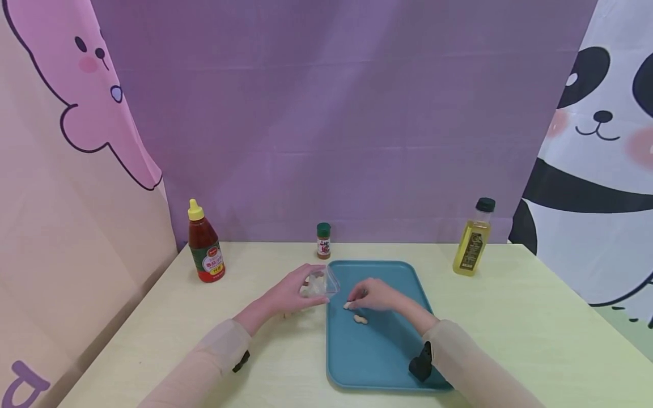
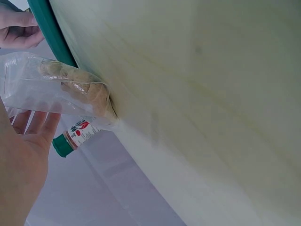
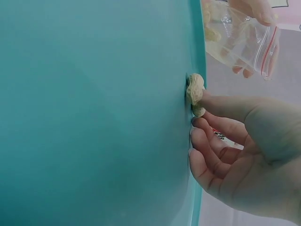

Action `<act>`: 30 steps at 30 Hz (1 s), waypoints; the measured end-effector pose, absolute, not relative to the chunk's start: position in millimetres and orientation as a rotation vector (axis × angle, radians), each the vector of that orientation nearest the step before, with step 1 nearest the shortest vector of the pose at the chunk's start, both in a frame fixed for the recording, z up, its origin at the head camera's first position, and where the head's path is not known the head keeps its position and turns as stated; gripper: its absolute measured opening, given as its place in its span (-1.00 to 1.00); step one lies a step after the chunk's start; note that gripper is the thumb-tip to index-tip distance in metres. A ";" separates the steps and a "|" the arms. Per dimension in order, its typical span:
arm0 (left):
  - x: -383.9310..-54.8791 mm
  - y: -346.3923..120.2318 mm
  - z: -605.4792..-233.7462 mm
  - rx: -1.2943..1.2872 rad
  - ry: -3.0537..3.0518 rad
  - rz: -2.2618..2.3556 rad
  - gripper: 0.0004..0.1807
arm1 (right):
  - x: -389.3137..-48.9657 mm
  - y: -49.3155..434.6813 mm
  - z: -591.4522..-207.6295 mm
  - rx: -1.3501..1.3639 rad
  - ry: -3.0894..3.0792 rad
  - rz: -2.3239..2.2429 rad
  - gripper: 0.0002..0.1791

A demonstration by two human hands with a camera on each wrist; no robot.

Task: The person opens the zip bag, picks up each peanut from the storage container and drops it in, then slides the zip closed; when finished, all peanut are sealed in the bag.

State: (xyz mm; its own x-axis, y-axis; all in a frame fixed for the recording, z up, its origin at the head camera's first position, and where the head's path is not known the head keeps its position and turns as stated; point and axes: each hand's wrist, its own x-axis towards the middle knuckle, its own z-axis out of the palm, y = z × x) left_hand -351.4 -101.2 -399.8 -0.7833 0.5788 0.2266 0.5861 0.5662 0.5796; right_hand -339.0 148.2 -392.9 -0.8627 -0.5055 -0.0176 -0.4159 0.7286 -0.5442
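Note:
My left hand [image 1: 292, 290] holds a clear zip-top plastic bag [image 2: 28, 87] at the left edge of the tray, fingers and thumb spread around its open mouth. Several peanuts in their shells [image 2: 89, 92] bulge in the bag's bottom, low over the table. Over the blue tray [image 1: 380, 362], my right hand [image 1: 376, 294] pinches a peanut [image 3: 199, 111] between thumb and index finger, right at the tray's surface. Another unshelled peanut [image 1: 360, 319] lies on the tray just in front of those fingertips.
A small green-capped spice jar [image 1: 323, 241] stands behind the bag. At the back left is a ketchup bottle [image 1: 206, 243] with a yellow tip, and at the back right an oil bottle [image 1: 472, 238]. A purple curtain [image 1: 326, 124] hangs behind the table.

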 end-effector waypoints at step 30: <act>-348.3 -101.0 -396.4 -1.021 -2.784 -1.045 -0.15 | -343.5 159.9 -383.2 -0.810 2.825 -0.948 -0.78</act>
State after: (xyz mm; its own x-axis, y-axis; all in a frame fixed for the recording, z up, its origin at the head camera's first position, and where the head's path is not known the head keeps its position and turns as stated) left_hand -348.3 -101.0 -396.4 -0.7892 0.5756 0.2140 0.5743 0.5683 0.5893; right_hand -343.5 159.9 -383.2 -0.8611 -0.4960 0.1114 -0.4629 0.6743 -0.5754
